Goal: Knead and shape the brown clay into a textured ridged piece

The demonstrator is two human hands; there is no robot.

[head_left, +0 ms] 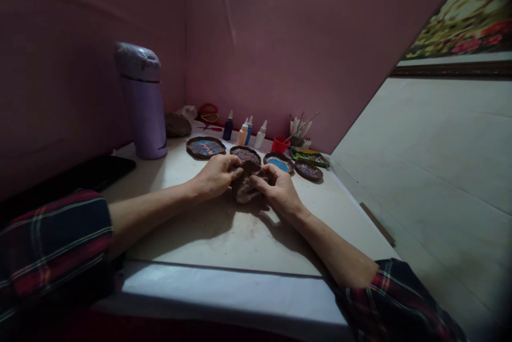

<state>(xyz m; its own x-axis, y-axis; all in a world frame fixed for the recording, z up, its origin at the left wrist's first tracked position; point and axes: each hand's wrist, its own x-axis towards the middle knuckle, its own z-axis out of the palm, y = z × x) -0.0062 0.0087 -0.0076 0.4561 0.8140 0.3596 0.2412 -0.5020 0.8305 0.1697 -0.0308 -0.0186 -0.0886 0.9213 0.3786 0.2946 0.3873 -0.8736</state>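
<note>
A lump of brown clay (pixel 246 187), uneven and flattened, is held up over the white board between both hands. My left hand (pixel 218 174) pinches its left edge between thumb and fingers. On the other side my right hand (pixel 280 190) grips it, thumb pressed on the near face and fingers behind. Just beyond the clay lies a round dark-rimmed clay dish (pixel 246 156) with a speckled purple inside, partly hidden by the hands. Beside it are a dish with blue and purple patches (pixel 206 146), a dish with a blue middle (pixel 279 162) and a smaller dish (pixel 309 170).
A tall lilac bottle (pixel 144 112) stands at the left, by a dark flat object (pixel 116 168). Behind the dishes are several paint bottles (pixel 242 134), a red cup (pixel 280 144), brushes and tools (pixel 298 129), scissors (pixel 210 127) and another clay lump (pixel 178 125). Pink panels (pixel 280 48) enclose the back.
</note>
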